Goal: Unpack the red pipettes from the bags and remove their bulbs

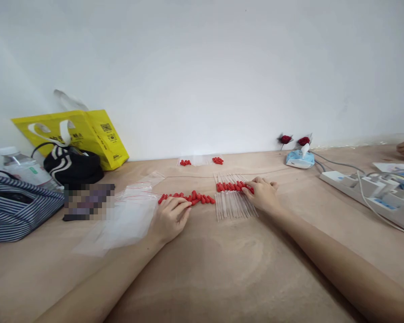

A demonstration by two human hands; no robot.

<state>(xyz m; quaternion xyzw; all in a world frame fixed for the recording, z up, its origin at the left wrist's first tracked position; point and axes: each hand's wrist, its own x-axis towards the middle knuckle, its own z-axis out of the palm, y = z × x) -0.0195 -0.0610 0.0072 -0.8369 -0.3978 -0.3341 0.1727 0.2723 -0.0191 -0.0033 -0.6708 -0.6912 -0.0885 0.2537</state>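
Observation:
My left hand (170, 219) is over the left end of a loose row of small red capsule-shaped pieces (202, 198). Its fingers are bent, and the thumb and forefinger close in on a red piece at their tips. To the right, thin pale sticks (234, 206) lie side by side on the table, with a line of red pieces (229, 185) across them. At the right end of that line my right hand (264, 194) pinches a red piece between thumb and fingers. Whether that piece is fixed to a stick is too small to tell.
Clear plastic bags (121, 229) lie left of my left hand. Two small red groups rest on clear bags (202, 160) by the wall. A yellow bag (99, 139), black cap (74, 166) and striped pouch (18, 206) stand left; tissues (300, 159) and a power strip (366, 188) right.

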